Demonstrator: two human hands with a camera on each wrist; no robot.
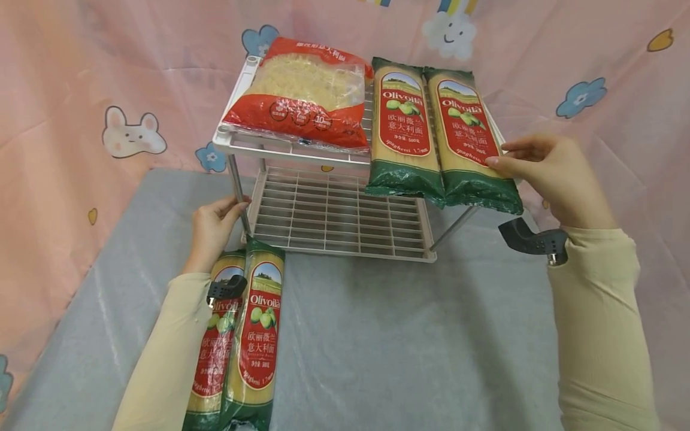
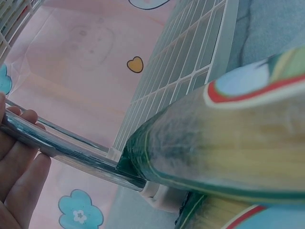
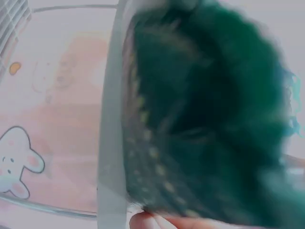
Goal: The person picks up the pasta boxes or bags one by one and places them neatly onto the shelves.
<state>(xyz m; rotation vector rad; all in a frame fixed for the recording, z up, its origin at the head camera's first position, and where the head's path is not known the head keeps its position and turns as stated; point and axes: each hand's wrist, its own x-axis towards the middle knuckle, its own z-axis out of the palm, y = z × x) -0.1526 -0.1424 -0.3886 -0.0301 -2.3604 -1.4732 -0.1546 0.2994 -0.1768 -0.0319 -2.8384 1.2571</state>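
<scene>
A two-tier white rack [image 1: 345, 246] stands on thin metal posts. My left hand [image 1: 212, 230] grips its left front post [image 1: 237, 194]; in the left wrist view, fingers [image 2: 28, 176] curl about the shiny post [image 2: 71, 155]. On the upper shelf's right side lie two spaghetti packs side by side, a left one [image 1: 404, 129] and a right one [image 1: 466, 129], their green ends jutting past the front edge. My right hand [image 1: 560, 170] pinches the right pack's side, thumb on its front. That pack's green end [image 3: 205, 119] is blurred in the right wrist view.
A red bag of pasta [image 1: 307, 96] lies on the upper shelf's left side. Two more spaghetti packs, one nearer the middle [image 1: 256, 335] and one partly behind the left sleeve [image 1: 212, 359], lie before the rack on the grey cloth [image 1: 388, 335]. A pink patterned curtain [image 1: 178, 78] hangs behind.
</scene>
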